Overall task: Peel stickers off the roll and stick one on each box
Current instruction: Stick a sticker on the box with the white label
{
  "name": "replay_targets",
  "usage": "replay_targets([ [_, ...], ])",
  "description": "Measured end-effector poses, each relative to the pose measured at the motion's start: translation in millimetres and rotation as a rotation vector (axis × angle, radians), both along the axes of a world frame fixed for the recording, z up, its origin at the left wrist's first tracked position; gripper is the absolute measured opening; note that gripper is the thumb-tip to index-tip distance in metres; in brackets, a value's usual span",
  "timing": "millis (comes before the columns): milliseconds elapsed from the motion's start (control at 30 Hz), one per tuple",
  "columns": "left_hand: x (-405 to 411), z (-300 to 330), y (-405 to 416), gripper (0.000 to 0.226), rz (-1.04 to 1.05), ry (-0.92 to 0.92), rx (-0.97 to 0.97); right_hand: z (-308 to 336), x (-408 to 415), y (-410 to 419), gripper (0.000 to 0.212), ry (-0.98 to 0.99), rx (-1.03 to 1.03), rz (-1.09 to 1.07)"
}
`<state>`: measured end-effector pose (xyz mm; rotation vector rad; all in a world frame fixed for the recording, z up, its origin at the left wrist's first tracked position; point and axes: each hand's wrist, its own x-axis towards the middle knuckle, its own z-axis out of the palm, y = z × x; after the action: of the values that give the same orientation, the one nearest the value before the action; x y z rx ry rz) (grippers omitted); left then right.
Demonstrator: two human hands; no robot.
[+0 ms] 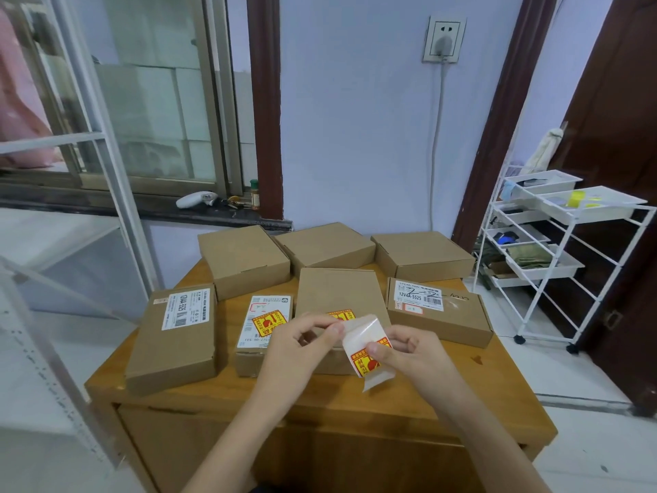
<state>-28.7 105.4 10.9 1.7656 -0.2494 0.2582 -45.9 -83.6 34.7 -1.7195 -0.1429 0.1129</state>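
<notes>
Several brown cardboard boxes lie on a wooden table (497,393). The small front box (265,325) carries a red and yellow sticker (269,322). The middle box (337,290) also shows a sticker (343,313), partly hidden by my fingers. Above the middle box I hold a strip of sticker backing (366,346) with a red and yellow sticker on it. My left hand (302,346) pinches the strip's upper edge. My right hand (409,354) pinches the sticker on it. The left box (174,343) and right box (441,311) carry only white labels. Three plain boxes (327,243) stand behind.
A white wire trolley (554,257) with trays stands to the right of the table. A white frame (117,193) leans at the left. A window sill (160,208) with small items runs behind. A cable hangs from the wall socket (444,39).
</notes>
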Motion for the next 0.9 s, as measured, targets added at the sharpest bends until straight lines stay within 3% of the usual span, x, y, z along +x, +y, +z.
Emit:
replay_targets([
  [400, -9.6, -1.8, 38.3, 0.011, 0.143, 0.039, -0.133, 2.6, 1.4, 37.9, 0.010, -0.009, -0.036, 0.009],
  [533, -11.4, -0.3, 51.1, 0.011, 0.187, 0.020, -0.159, 3.4, 2.9, 50.6, 0.025, -0.002, -0.077, 0.024],
  [900, -20.8, 1.2, 92.1, 0.017, 0.306, -0.006, -0.167, 0.2, 3.0, 80.2, 0.024, -0.008, -0.060, 0.073],
])
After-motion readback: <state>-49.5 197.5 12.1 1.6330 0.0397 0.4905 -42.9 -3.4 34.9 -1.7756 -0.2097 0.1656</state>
